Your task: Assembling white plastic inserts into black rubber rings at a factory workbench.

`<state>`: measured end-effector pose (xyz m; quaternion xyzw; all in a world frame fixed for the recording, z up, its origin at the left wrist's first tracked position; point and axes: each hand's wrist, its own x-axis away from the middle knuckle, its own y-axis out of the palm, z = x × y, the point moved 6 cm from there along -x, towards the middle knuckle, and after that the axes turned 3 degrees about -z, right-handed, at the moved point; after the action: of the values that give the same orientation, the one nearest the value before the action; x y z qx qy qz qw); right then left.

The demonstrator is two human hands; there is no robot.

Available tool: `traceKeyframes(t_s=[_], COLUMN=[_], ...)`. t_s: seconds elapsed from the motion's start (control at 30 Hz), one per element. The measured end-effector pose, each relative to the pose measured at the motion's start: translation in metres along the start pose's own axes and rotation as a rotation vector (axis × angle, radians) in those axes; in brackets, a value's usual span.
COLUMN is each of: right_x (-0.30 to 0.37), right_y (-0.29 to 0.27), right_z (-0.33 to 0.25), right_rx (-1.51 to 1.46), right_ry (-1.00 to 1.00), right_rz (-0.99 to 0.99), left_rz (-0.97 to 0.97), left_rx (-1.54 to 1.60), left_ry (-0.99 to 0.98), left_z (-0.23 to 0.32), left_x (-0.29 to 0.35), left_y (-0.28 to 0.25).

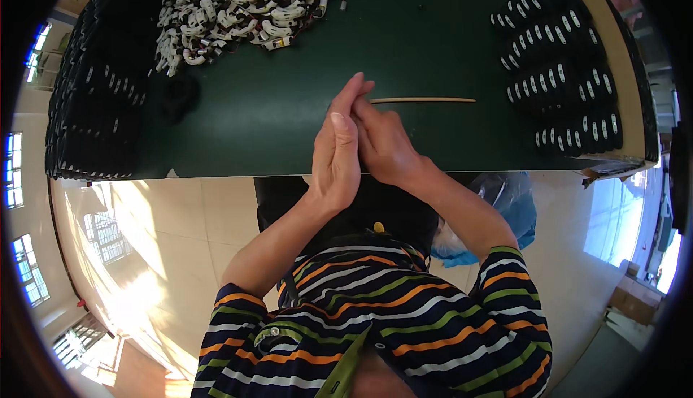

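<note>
My left hand (336, 156) and my right hand (386, 141) are pressed palm to palm over the table's near edge. The fingers are stretched out and point away from me. Whether anything lies between the palms is hidden. Just beyond the right hand, a thin, light-brown wooden stick (426, 100) lies sideways on the green tabletop (245, 127). Its left end meets the outline of my right fingers, and I cannot tell whether they touch.
A heap of white curved parts with small wires (245, 8) covers the far left. Black pieces are stacked at the left edge (101, 109). At right, rows of black pieces with white marks (559, 73) stand in a cardboard box (628, 87). A dark ring-like piece (178, 97) lies left.
</note>
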<state>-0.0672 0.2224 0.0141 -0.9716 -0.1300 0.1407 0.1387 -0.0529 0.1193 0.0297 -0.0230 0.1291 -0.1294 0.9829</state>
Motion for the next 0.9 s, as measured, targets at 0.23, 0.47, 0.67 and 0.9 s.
traceKeyframes(t_s=[0.23, 0.47, 0.67, 0.9], right_x=[-0.003, 0.005, 0.006, 0.001], right_y=[-0.001, 0.007, 0.009, 0.017], right_z=[-0.006, -0.015, -0.017, -0.004], right_rx=[-0.133, 0.038, 0.068, -0.439], right_ry=[0.146, 0.032, 0.039, 0.203], right_rz=[-0.076, -0.03, 0.013, 0.05], left_rz=[0.04, 0.022, 0.012, 0.069], left_rx=[0.107, -0.047, -0.1, 0.174], left_ry=[-0.15, -0.108, -0.097, -0.24], left_z=[-0.02, -0.013, -0.014, -0.026], left_x=[0.005, 0.012, 0.012, 0.008], left_y=[-0.011, -0.006, -0.005, -0.022])
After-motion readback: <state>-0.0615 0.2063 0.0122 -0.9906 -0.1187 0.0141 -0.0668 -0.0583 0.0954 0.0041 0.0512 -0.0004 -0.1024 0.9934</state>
